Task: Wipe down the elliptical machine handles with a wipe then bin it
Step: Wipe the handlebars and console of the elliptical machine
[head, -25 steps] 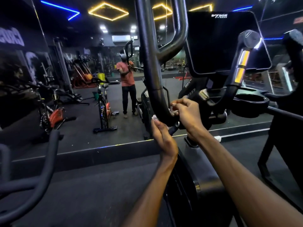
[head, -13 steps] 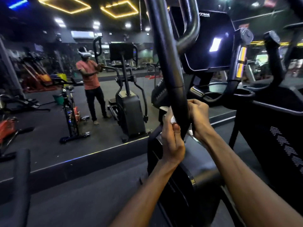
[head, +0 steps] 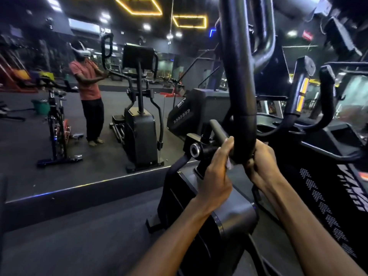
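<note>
I am holding the big black handle [head: 240, 80] of the elliptical machine low down, near where it bends. My left hand [head: 216, 172] is curled on the left side of it, and a little bit of the white wipe [head: 229, 164] peeks out between my palm and the bar — so the wipe is pressed right against the handle. My right hand [head: 262, 162] is wrapped round the same bar from the right side, touching it, with fingers curled under. The handle goes up tall from my hands, almost straight, and leans a little away from me, so most of it is above my hands. I think the wipe has to slide up along it, and my left hand is the one to do that since it has the wipe. I count one wipe and two hands — and one long swing handle here, plus two short grips [head: 329, 100] further right by the screen. I cannot see a bin close by.
</note>
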`<action>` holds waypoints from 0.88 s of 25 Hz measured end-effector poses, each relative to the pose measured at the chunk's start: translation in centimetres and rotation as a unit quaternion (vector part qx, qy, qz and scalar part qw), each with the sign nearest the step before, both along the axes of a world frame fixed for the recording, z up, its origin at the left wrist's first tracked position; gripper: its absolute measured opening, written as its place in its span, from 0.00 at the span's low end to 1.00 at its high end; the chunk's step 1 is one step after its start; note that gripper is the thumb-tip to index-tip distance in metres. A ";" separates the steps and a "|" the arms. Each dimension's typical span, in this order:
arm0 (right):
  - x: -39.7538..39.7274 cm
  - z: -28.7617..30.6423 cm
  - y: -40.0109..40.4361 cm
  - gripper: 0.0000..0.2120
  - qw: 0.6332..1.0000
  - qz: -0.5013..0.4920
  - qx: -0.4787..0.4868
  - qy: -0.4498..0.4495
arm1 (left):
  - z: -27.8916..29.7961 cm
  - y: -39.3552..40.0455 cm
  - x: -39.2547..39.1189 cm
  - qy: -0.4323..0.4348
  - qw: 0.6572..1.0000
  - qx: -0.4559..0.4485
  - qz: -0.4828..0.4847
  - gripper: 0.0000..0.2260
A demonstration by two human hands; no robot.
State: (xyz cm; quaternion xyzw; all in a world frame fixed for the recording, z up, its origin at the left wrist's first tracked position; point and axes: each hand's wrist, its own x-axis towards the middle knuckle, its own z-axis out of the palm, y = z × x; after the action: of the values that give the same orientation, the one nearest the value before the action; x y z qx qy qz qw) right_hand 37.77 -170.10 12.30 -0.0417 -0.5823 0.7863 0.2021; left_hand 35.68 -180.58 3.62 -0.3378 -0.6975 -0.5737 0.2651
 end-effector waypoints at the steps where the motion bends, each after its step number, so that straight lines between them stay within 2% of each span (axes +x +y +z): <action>1: -0.1 -0.2 0.1 0.16 1.000 -0.004 -0.003 0.000 | 0.2 -0.1 -0.1 -0.004 1.000 0.000 -0.006 0.28; 3: -0.3 -0.5 0.2 0.19 1.000 -0.016 -0.005 0.000 | 0.3 0.1 -0.4 0.007 1.000 0.002 0.011 0.28; 4: -0.4 -0.6 0.2 0.18 1.000 -0.018 -0.002 0.003 | 0.1 0.3 -0.6 0.037 0.999 0.001 0.023 0.28; 7: -0.8 -0.5 -0.3 0.04 0.999 -0.025 0.012 0.016 | -0.2 0.2 -3.3 0.093 0.995 -0.017 0.009 0.27; 9: -0.9 -0.4 -0.9 0.01 0.999 -0.038 0.030 0.020 | 0.0 -0.3 -5.2 0.087 0.995 -0.037 0.013 0.30; 12: -1.1 -1.3 -0.9 0.08 0.997 -0.050 0.061 0.008 | 0.2 -0.2 -6.3 0.123 0.991 -0.037 -0.029 0.28; 15: -1.5 -2.6 -0.8 0.29 0.999 -0.035 -0.019 -0.033 | 0.5 -0.6 -9.4 0.151 0.986 -0.060 -0.046 0.26; 16: -1.9 -3.1 -0.5 0.30 0.998 -0.036 -0.035 -0.036 | 0.9 -0.8 -10.6 0.143 0.986 -0.069 -0.043 0.27; 19: -3.1 -3.4 -0.3 0.13 0.999 -0.020 -0.043 0.005 | 1.3 -0.5 -12.3 0.180 0.977 -0.101 -0.056 0.28; 21: -3.8 -3.7 -0.1 0.11 0.998 -0.008 -0.066 0.021 | 1.3 -0.3 -13.4 0.211 0.969 -0.109 -0.075 0.26; 22: -3.9 -4.0 -0.1 0.11 0.995 0.007 -0.097 0.017 | 1.3 -0.4 -14.4 0.198 0.972 -0.107 -0.069 0.24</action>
State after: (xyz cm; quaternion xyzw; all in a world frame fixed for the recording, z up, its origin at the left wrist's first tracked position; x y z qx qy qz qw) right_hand 33.91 -170.22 8.30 -0.0433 -0.4996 0.8414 0.2014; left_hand 21.32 -180.95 4.90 -0.5184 -0.6634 -0.4348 0.3197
